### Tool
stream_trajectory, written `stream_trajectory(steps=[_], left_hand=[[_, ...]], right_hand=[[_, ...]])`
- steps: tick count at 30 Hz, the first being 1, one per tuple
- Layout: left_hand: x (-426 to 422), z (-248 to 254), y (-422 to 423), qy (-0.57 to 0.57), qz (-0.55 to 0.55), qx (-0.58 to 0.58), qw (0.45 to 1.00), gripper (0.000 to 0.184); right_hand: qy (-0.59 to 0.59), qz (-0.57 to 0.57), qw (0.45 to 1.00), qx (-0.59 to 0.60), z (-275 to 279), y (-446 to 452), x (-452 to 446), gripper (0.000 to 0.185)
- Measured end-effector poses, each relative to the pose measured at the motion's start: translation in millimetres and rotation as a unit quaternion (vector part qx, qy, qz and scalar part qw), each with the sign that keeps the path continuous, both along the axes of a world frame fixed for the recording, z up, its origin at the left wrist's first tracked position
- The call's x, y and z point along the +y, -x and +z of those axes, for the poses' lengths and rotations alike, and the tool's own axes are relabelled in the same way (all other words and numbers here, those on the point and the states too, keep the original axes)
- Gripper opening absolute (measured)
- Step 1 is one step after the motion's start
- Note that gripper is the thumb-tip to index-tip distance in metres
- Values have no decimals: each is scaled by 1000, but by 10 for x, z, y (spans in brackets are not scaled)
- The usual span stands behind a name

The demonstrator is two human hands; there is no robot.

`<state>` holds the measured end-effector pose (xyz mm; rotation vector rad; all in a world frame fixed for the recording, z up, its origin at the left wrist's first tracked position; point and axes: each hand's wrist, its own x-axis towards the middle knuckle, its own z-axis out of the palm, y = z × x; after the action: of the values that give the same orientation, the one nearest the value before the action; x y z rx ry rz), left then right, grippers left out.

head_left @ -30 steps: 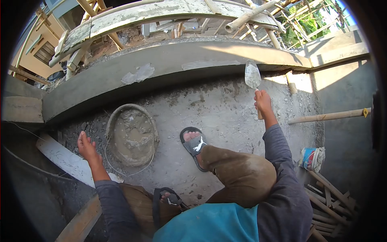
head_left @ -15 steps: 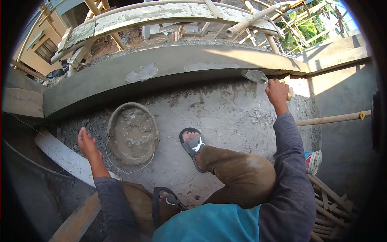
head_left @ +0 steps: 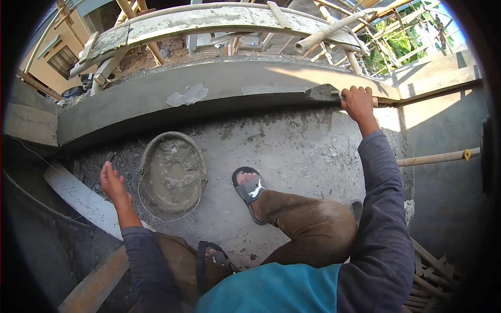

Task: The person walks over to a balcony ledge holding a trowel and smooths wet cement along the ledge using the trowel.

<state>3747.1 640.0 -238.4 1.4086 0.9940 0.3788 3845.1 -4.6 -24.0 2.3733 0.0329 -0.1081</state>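
My right hand point(head_left: 359, 104) is wrapped round the handle of a trowel point(head_left: 321, 93), at the upper right. The trowel's mortar-smeared blade lies against the top edge of the low grey wall point(head_left: 229, 78). Along that wall are a pale wet patch point(head_left: 188, 95) and a longer smear of mortar point(head_left: 271, 89). My left hand point(head_left: 113, 182) hangs with fingers stretched out, holding nothing, left of the bucket. Wet grey mortar point(head_left: 175, 169) sits inside the bucket point(head_left: 202, 180), whose wire handle hangs down over its near side.
A white board point(head_left: 83, 201) lies at the left, with a wooden plank point(head_left: 99, 279) nearer me. Past the wall stands bamboo scaffolding point(head_left: 334, 31) with a plank across it. A bamboo pole point(head_left: 433, 159) juts in at right, above a pile of slats point(head_left: 433, 276).
My right hand has moved up slightly with the trowel, and the blade has shifted a little left and up onto the wall's edge. My left hand has barely moved.
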Motion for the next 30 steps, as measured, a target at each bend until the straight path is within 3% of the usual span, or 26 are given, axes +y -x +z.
stream_trajectory(steps=[4, 8, 11, 13, 14, 16, 20, 24, 30], left_hand=[[-11, 2, -5, 1, 1, -2, 1000, 51], [5, 12, 10, 0, -3, -1, 1000, 52], [15, -10, 6, -6, -10, 3, 1000, 52], [-8, -12, -4, -6, -12, 8, 1000, 52], [-16, -17, -11, -7, -13, 8, 1000, 52], [-21, -26, -13, -4, -21, 5, 1000, 52], [-30, -10, -2, 1, -21, 3, 1000, 53], [-25, -2, -4, 3, -14, -1, 1000, 53], [-21, 6, -5, 2, -12, 1, 1000, 52]], right_hand=[[-69, -21, 997, -12, -10, 149, -109, 24], [-222, -170, 960, 17, -148, 444, -321, 33], [-285, -161, 944, 29, -468, 606, -613, 36], [-473, -246, 845, 27, -677, 670, -738, 35], [-474, -248, 845, 27, -693, 710, -652, 35], [-593, -330, 733, -41, -729, 774, -293, 32], [-616, -343, 709, -37, -894, 747, -97, 28], [-606, -328, 725, -3, -886, 633, 218, 29], [-623, -174, 745, 166, -646, 601, 1007, 28]])
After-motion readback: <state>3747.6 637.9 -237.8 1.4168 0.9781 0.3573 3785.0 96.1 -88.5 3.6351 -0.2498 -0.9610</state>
